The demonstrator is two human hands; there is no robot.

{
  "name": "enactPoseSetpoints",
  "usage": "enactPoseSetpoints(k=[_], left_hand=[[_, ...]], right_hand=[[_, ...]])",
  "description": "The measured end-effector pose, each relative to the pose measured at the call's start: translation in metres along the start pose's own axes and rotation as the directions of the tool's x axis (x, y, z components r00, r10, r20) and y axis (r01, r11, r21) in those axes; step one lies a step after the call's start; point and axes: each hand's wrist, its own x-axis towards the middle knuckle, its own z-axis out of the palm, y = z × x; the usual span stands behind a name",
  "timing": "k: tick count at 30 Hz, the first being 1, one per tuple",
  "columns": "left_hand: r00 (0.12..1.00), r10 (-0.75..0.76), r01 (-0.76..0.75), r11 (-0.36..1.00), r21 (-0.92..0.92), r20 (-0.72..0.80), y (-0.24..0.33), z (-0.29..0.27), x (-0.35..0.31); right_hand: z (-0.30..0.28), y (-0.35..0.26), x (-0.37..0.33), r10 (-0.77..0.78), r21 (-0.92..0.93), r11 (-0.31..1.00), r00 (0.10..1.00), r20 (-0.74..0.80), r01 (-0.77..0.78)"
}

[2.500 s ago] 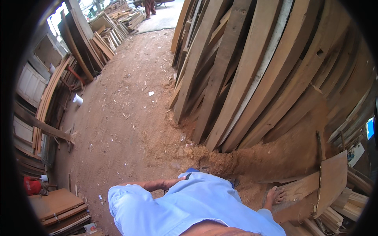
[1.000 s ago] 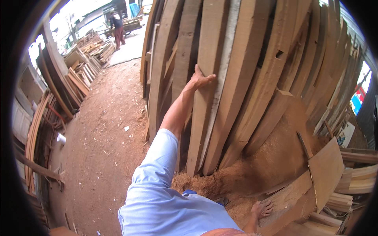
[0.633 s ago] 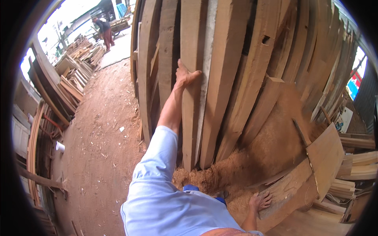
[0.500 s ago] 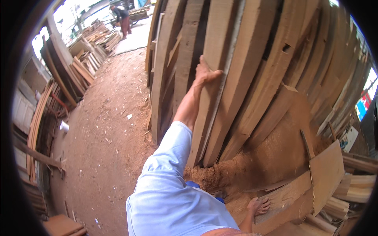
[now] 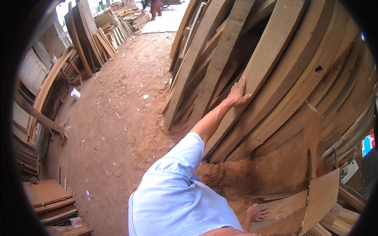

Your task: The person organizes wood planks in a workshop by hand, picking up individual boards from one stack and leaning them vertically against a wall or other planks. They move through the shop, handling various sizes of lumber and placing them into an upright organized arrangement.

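My left hand (image 5: 238, 94) is pressed flat against a long, thick plank (image 5: 271, 43) that leans in a row of upright timber. Its fingers point up the plank, and the thumb is out to the right. A dark gap separates this plank from the weathered plank (image 5: 224, 51) on its left. On its right, another thick plank (image 5: 291, 67) leans close by. Low at the right, my right hand (image 5: 256, 212) rests with fingers spread on a dusty wooden board (image 5: 285, 206). A light blue sleeve (image 5: 173, 169) covers my left upper arm.
Sawdust (image 5: 275, 173) is heaped at the foot of the timber. A thin panel (image 5: 321, 200) stands beside my right hand. Stacked boards (image 5: 49, 192) lie at the lower left, near a white bucket (image 5: 75, 93). Far off, a person's legs (image 5: 156, 8) show.
The view has shifted, so the scene sits differently. The plank under my left hand now leans farther right, and the gap on its left is wider. My right hand stays on the board.
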Motion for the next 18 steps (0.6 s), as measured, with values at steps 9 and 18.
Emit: enactPoseSetpoints(k=[9,18], left_hand=[[0.931,0.082,-0.092,0.996,0.010,0.355,-0.101,0.040,-0.133],[0.600,-0.193,0.049,0.978,0.205,0.776,-0.182,0.079,-0.411]], right_hand=[[-0.002,-0.011,-0.005,-0.055,0.013,0.998,0.998,-0.004,0.055],[-0.007,-0.002,-0.002,0.010,0.024,1.000,0.999,0.031,-0.011]])
